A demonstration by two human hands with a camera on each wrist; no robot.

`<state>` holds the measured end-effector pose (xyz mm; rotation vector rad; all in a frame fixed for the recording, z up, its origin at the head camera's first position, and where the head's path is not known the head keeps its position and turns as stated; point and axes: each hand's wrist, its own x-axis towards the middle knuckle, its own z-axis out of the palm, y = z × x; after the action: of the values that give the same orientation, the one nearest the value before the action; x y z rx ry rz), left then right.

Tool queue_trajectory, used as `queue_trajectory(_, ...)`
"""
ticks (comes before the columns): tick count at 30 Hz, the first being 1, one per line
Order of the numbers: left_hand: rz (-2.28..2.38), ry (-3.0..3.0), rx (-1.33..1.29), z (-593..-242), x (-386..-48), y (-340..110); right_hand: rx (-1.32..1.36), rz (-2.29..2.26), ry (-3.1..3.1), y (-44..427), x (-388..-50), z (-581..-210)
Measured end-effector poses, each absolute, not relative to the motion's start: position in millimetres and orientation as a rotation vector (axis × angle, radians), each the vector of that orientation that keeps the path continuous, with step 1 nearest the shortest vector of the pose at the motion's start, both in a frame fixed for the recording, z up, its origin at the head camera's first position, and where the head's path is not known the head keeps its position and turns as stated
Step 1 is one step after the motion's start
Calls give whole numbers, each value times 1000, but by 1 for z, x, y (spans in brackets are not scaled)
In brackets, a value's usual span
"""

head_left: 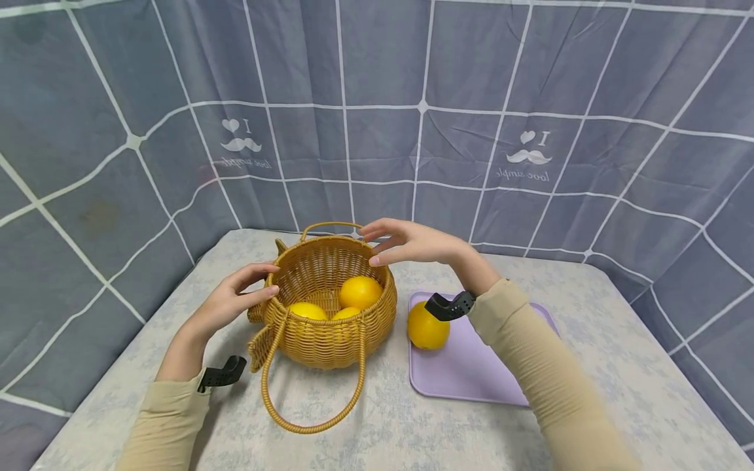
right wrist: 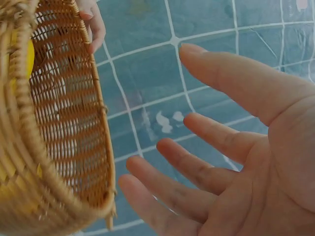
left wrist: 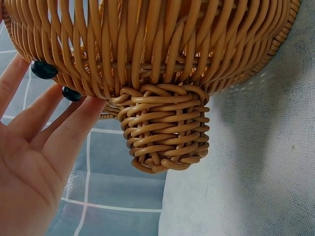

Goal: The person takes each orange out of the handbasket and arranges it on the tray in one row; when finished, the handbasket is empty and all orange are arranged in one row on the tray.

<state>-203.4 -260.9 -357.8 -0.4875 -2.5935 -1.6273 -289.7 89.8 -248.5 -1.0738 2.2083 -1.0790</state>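
A wicker basket (head_left: 330, 337) with woven lugs and black bead eyes stands on the table, holding three round yellow fruits that look like oranges (head_left: 360, 292). My left hand (head_left: 226, 301) touches the basket's left rim, thumb and fingers extended; in the left wrist view, fingers (left wrist: 74, 130) lie against the woven side by the beads. Over the rear right rim hovers my right hand (head_left: 415, 242), fingers spread and loosely bent. The right wrist view shows a gap between that hand (right wrist: 236, 162) and the basket (right wrist: 74, 123), with nothing held.
Right of the basket lies a lilac tray (head_left: 465, 376), partly covered by the right forearm, with another orange (head_left: 428, 326) at its left side. One basket handle (head_left: 312, 430) droops onto the table in front; another stands behind. A grey-blue grid curtain (head_left: 383, 144) surrounds the table (head_left: 377, 432).
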Motion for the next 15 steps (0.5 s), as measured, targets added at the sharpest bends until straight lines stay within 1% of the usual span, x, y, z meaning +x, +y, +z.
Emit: queue_trajectory(15, -1641, -2585, -491, -358, -203, -261, -1155, -805, 2088, 24, -314, -250)
